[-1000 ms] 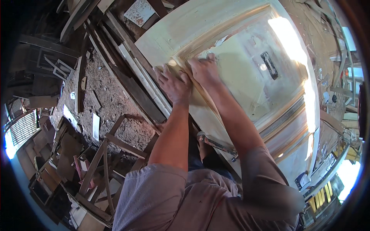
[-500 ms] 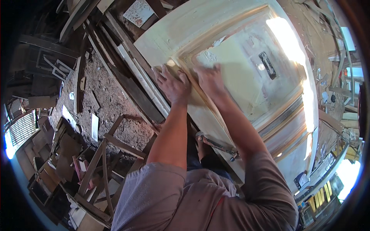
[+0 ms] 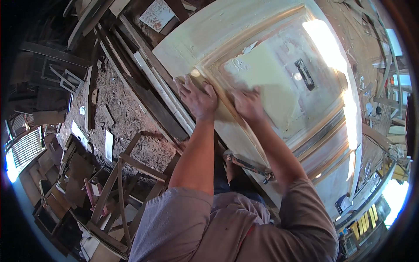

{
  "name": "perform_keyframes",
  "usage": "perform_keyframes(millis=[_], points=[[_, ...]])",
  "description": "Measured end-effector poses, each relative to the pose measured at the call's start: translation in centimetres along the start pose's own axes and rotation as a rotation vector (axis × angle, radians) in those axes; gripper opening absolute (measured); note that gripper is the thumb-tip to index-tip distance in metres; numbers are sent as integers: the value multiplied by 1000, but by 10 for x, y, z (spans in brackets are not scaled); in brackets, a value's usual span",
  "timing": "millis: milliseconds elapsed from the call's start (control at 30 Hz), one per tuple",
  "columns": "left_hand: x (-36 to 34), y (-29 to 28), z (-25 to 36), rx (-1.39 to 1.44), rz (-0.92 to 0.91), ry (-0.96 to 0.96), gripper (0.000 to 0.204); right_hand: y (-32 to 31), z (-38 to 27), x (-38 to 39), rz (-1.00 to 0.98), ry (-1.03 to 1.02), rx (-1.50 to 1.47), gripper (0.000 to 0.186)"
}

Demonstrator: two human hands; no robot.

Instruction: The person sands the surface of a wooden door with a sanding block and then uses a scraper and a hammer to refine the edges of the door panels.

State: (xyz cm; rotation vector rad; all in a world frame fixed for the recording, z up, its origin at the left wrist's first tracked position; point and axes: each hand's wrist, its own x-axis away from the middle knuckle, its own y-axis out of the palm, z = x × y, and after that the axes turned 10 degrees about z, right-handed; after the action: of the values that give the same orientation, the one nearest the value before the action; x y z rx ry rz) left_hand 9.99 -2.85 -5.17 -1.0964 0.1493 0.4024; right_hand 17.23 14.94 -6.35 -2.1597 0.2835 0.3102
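Resting on the outer border of the pale panelled door (image 3: 200,39), the left hand (image 3: 198,99) has its fingers spread wide, with the thumb close beside the brown-edged moulding (image 3: 231,107). Just across that moulding, the right hand (image 3: 248,105) is at the inner edge of the recessed panel, its fingers bent; their tips are hard to make out, so I cannot tell whether they hold anything small.

The door lies in front of the person, slanting from the top of the view down to the right. Its recessed panel carries a smooth, pale yellowish patch (image 3: 273,89), with a rough white area (image 3: 238,65) at the patch's upper left and a dark oblong fitting (image 3: 304,75) farther right. Bright glare (image 3: 327,43) runs down the door's far side. Near its close edge sits a narrow, dark tool-like object (image 3: 248,166), just beside a bare foot (image 3: 229,168).

Left of the door, long wooden strips (image 3: 163,89) run alongside it, one of them whitish. Beyond them, the floor (image 3: 124,109) is littered with shavings and scraps, including a white piece (image 3: 108,145). Dark boards and frames (image 3: 78,179) pile up at lower left, and yellow slats (image 3: 364,222) show at lower right.
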Motion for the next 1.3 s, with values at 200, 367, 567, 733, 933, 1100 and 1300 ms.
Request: perform_keyframes(millis=[200,367,567,733,933,1100,1300], points=[[-2,4,11,27,-9,27,76,-4,-7,-24,31,-36,63,30],[6,14,18,37,-11,39,74,19,4,-45,17,21,101,27],[-1,6,-7,-32,2,46,72,-24,-6,41,147,20,-34,27],[7,12,15,-2,-35,2,71,13,-3,-48,4,9,140,28],[0,6,-6,-37,2,10,70,-19,-8,21,24,63,3,25],[-4,4,-8,-46,-13,49,75,-20,-9,26,68,31,-24,25],[7,16,13,45,-37,9,76,34,11,-54,107,-24,-5,36]])
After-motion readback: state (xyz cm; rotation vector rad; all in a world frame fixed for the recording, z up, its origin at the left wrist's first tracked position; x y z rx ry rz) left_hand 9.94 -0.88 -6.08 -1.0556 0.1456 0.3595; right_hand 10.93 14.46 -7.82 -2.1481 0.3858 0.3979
